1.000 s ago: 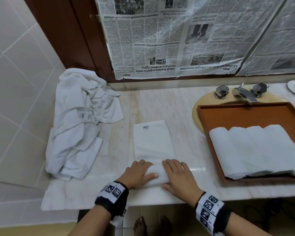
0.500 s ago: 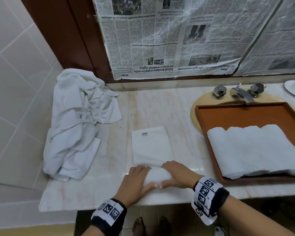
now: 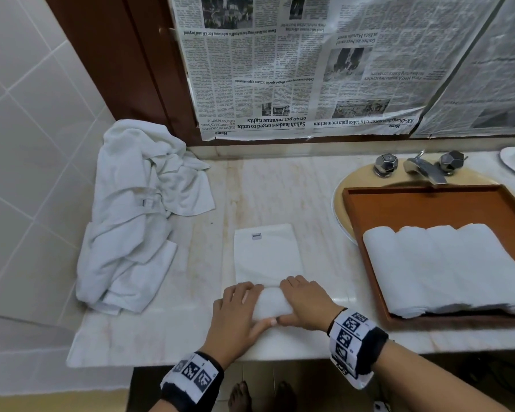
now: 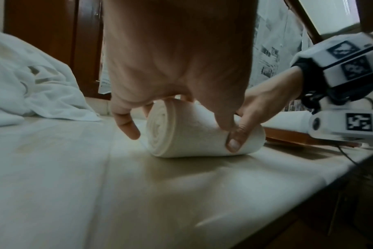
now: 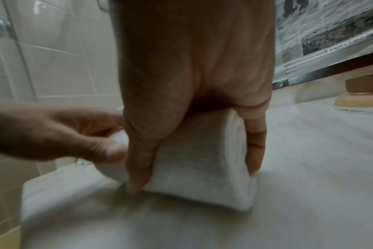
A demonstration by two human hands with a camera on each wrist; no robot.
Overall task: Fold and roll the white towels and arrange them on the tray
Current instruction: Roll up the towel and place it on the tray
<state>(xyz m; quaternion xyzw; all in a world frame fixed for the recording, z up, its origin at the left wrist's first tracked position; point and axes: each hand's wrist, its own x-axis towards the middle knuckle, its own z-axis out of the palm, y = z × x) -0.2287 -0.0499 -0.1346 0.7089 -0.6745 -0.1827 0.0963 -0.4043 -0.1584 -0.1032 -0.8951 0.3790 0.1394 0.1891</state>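
At your far left a heap of unfolded white towels [image 3: 131, 221] lies crumpled against the tiled wall [image 3: 27, 144] on the marble counter [image 3: 268, 191]. In front of you, near the counter's front edge, the white towel [image 3: 268, 257] you are working on lies flat at its far end, with a small label near the top, while its near end is wound into a roll under both your hands. Your left hand [image 3: 238, 316] curls over the left half of the roll, fingers wrapped across the top and thumb pressed on its near side. Your right hand [image 3: 306, 304] curls over the right half in the same way, its thumb meeting your left thumb on the near face of the roll. Further right, the brown tray [image 3: 428, 200] rests over the sink [image 3: 344, 197], with four rolled towels [image 3: 446, 269] lying side by side in its front part, touching each other. Behind the tray stand the tap [image 3: 422, 169] and its two knobs, and taped newspaper [image 3: 309, 69] covers the wall above.
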